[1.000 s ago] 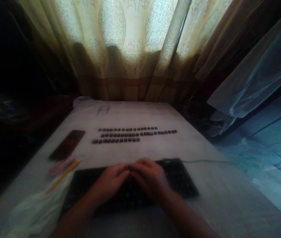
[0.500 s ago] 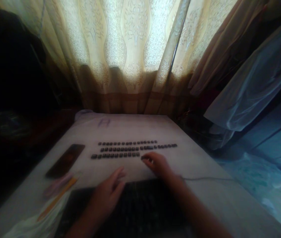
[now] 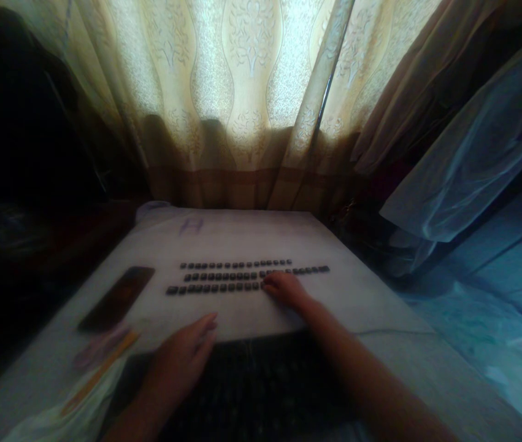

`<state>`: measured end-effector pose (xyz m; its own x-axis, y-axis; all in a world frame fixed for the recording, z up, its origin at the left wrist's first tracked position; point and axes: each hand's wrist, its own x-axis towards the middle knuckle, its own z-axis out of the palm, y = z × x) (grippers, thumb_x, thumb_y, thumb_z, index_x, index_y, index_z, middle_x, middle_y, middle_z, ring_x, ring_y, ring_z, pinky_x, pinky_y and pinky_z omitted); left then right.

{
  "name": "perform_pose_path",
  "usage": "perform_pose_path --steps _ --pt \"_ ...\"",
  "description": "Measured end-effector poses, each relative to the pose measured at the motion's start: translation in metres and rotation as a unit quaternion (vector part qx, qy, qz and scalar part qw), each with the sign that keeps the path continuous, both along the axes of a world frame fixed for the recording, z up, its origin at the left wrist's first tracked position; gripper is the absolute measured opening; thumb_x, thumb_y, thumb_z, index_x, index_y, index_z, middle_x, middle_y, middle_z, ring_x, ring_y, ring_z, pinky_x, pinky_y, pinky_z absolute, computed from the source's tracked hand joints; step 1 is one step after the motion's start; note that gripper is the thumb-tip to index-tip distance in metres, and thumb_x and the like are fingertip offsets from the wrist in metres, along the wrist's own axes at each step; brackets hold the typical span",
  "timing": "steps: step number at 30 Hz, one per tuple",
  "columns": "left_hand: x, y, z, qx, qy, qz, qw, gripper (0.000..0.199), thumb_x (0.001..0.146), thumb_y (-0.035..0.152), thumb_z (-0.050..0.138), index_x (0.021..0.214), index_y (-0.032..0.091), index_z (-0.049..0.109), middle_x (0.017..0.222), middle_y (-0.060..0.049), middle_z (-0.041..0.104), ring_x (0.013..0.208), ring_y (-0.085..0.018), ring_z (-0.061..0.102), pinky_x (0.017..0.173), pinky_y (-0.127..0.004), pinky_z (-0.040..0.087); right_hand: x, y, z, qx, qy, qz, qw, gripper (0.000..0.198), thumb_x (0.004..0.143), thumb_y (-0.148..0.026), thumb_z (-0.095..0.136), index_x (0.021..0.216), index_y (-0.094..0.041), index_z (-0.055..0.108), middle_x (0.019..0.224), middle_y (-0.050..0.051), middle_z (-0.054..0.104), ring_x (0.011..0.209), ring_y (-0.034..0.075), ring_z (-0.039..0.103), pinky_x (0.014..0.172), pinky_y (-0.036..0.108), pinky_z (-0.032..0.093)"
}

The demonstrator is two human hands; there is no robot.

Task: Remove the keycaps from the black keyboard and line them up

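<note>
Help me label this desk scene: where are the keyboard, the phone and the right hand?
Keyboard (image 3: 263, 383): head view, on the dark key area between the forearms.
Phone (image 3: 118, 299): head view, middle of its upward face.
Right hand (image 3: 286, 288): head view, back of the hand.

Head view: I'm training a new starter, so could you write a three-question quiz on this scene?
1. True or false: the phone lies to the left of the loose keycaps.
2. How many rows do the keycaps form? A) two B) three C) five
3. Which hand is at the right end of the row nearest the keyboard?

Key:
1. True.
2. B.
3. The right hand; whether it holds a keycap is too blurred to tell.
</note>
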<state>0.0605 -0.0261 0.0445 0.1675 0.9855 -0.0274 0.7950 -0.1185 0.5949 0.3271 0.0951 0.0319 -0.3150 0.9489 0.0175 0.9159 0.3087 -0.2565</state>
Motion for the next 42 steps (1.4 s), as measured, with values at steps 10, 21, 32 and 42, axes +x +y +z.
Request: perform_pose_path --steps 10,21,32,42 --pt "0.000 0.000 0.000 0.008 -0.005 -0.001 1.000 0.043 0.088 0.038 0.041 0.122 0.023 0.063 0.119 -0.005 0.069 0.109 -0.025 0.065 0.095 -0.041 0.049 -0.001 -0.002 0.000 0.005 -0.011 -0.001 1.000 0.023 0.089 -0.026 0.055 0.107 -0.022 0.070 0.109 0.007 0.069 0.098 0.020 0.063 0.082 0.028 0.044" --pt "-0.005 0.000 0.010 0.015 0.012 -0.005 1.000 0.047 0.089 0.039 0.039 0.126 0.018 0.060 0.123 -0.007 0.067 0.112 -0.024 0.063 0.097 -0.039 0.048 -0.002 -0.012 0.005 0.030 0.011 -0.024 0.999 0.033 0.089 -0.021 0.055 0.120 -0.016 0.064 0.115 0.013 0.069 0.101 0.025 0.064 0.085 0.033 0.047" --pt "-0.009 0.002 0.023 0.027 0.069 0.025 0.997 0.048 0.088 0.040 0.038 0.121 0.019 0.065 0.121 -0.006 0.068 0.112 -0.024 0.063 0.097 -0.036 0.046 -0.030 -0.114 0.050 0.033 -0.059 0.286 0.956 0.023 0.092 -0.016 0.054 0.109 -0.024 0.067 0.100 0.007 0.067 0.081 0.019 0.062 0.066 0.028 0.045" --pt "0.000 0.000 0.012 0.042 0.087 -0.024 0.995 0.048 0.088 0.041 0.037 0.120 0.018 0.065 0.120 -0.008 0.068 0.111 -0.026 0.063 0.095 -0.038 0.047 -0.036 -0.115 0.055 0.058 -0.178 0.374 0.908 0.013 0.094 -0.015 0.052 0.093 -0.015 0.065 0.094 0.008 0.065 0.074 0.017 0.059 0.056 0.026 0.039"
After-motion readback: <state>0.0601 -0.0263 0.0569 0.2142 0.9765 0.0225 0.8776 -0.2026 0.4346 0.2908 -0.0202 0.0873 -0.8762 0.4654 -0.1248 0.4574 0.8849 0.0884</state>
